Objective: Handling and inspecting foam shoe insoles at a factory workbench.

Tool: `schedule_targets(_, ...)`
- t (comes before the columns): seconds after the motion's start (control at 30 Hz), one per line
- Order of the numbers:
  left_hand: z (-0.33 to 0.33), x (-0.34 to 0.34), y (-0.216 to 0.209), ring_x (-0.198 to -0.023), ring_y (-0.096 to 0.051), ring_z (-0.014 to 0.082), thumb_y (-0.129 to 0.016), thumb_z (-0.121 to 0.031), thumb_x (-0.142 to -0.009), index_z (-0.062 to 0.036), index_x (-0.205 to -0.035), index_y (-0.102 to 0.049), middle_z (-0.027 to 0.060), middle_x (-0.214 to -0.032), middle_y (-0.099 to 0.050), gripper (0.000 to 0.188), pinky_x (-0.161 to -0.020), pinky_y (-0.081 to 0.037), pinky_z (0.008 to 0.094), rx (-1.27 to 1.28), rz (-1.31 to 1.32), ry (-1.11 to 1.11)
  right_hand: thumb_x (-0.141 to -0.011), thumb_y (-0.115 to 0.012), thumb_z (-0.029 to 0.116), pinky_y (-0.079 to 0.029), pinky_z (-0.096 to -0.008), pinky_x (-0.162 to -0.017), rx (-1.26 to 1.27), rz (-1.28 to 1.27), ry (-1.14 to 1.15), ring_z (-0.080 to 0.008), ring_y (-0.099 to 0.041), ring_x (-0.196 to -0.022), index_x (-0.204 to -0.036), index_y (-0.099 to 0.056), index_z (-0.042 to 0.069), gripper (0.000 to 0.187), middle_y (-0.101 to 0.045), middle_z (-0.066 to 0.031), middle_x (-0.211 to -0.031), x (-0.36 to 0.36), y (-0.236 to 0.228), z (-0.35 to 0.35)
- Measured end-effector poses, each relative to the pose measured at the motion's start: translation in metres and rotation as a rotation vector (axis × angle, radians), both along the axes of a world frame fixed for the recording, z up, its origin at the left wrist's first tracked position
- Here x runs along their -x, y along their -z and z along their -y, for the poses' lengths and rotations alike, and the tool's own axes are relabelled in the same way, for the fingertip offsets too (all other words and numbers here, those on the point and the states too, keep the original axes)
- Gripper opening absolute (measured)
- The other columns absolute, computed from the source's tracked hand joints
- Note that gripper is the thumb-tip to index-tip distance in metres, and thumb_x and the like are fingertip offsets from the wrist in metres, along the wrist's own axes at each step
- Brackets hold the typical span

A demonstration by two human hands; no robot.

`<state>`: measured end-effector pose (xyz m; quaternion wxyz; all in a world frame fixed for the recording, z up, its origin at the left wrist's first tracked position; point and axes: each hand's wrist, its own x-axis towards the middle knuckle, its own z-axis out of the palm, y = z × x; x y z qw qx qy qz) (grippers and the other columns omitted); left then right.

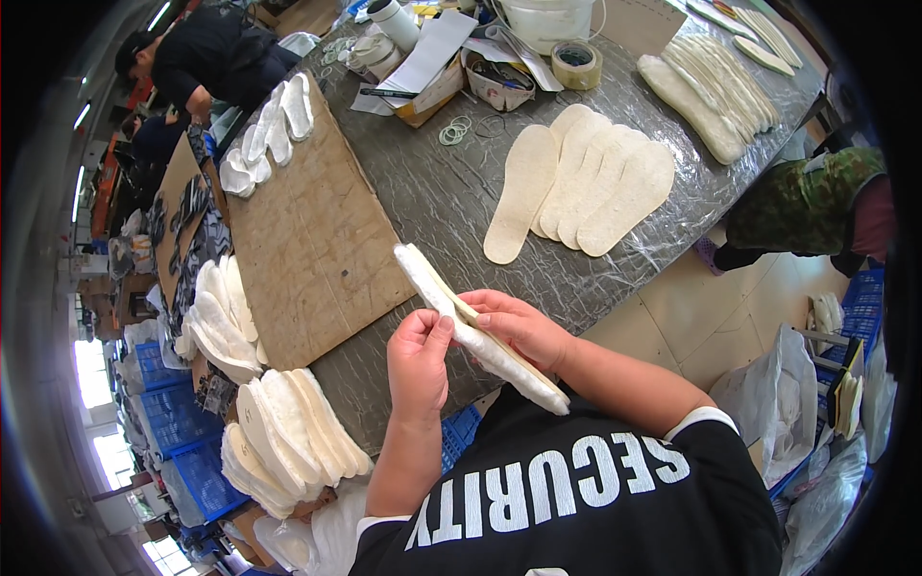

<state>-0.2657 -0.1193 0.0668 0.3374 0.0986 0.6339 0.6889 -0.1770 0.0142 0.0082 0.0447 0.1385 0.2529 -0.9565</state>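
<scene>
Between my two hands is a fleecy white insole (499, 362), seen nearly edge-on, with a flat cream layer along its right side; whether the two layers are joined I cannot tell. My left hand (420, 357) pinches it near the middle, thumb on the white fleece. Closed on the cream side is my right hand (520, 326), its fingertips near the middle too. Beyond them, several flat cream insoles (615, 197) lie fanned out on the dark plastic-covered table (432, 211).
A brown board (303, 226) covers the table's left part, with white insoles (279, 125) at its far end. Fleecy insole stacks stand at the near left (288, 432) and far right (706, 101). Tape (576, 65) and a white bucket (547, 21) sit at the back. Another person (216, 58) bends over, far left.
</scene>
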Motion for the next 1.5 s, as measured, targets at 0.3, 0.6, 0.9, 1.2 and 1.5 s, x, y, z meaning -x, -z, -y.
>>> schedule_targets(0.3,0.015,-0.002,-0.018,-0.076,-0.057,0.0155,-0.067,-0.017,-0.091,-0.0015,-0.092,-0.061,0.007,-0.087,-0.062,0.017,-0.073,-0.047,0.0265,0.236,-0.714,0.146,-0.096,-0.056,0.019,-0.054,-0.027,-0.063,-0.016,0.01,-0.148,-0.013,-0.064,-0.075,-0.122,-0.055,0.003,0.03,-0.064,-0.0068,-0.099,-0.01,-0.011,-0.011)
schedule_targets(0.6,0.026,-0.007,-0.054,-0.089,-0.053,0.0223,-0.075,-0.011,-0.068,-0.0107,-0.083,-0.069,0.0002,-0.096,-0.061,0.016,-0.083,-0.04,0.0386,0.354,-1.432,0.481,-0.097,-0.059,0.024,-0.057,-0.03,-0.065,0.037,-0.009,-0.441,-0.0143,-0.065,-0.078,-0.12,-0.055,0.003,0.032,-0.064,-0.0079,-0.097,-0.03,-0.015,-0.014)
schedule_targets(0.9,0.041,-0.014,-0.044,-0.085,-0.057,0.0194,-0.071,-0.009,-0.065,-0.0127,-0.08,-0.067,-0.0034,-0.088,-0.064,0.016,-0.083,-0.04,0.0397,0.255,-1.616,0.585,-0.098,-0.052,0.026,-0.052,-0.0258,-0.074,-0.154,0.034,-0.538,-0.0112,-0.061,-0.087,-0.12,-0.056,0.004,0.031,-0.062,-0.0055,-0.101,-0.041,-0.016,-0.006)
schedule_targets(1.2,0.055,-0.025,-0.027,-0.087,-0.067,0.022,-0.074,-0.006,-0.068,-0.0133,-0.085,-0.064,0.0011,-0.088,-0.062,0.022,-0.089,-0.042,0.0443,0.133,-1.518,0.426,-0.1,-0.046,0.026,-0.043,-0.0251,-0.085,-0.262,-0.109,-0.563,-0.0085,-0.053,-0.095,-0.115,-0.058,0.006,0.027,-0.058,-0.0006,-0.1,-0.049,-0.014,0.008)
schedule_targets(1.5,0.058,-0.026,-0.022,-0.087,-0.067,0.0222,-0.076,-0.006,-0.071,-0.0166,-0.091,-0.063,0.0025,-0.093,-0.057,0.026,-0.088,-0.044,0.0457,0.149,-1.495,0.381,-0.099,-0.052,0.026,-0.044,-0.0249,-0.082,-0.3,-0.174,-0.56,-0.0065,-0.052,-0.093,-0.112,-0.058,0.006,0.025,-0.058,0.0009,-0.097,-0.048,-0.016,0.007)
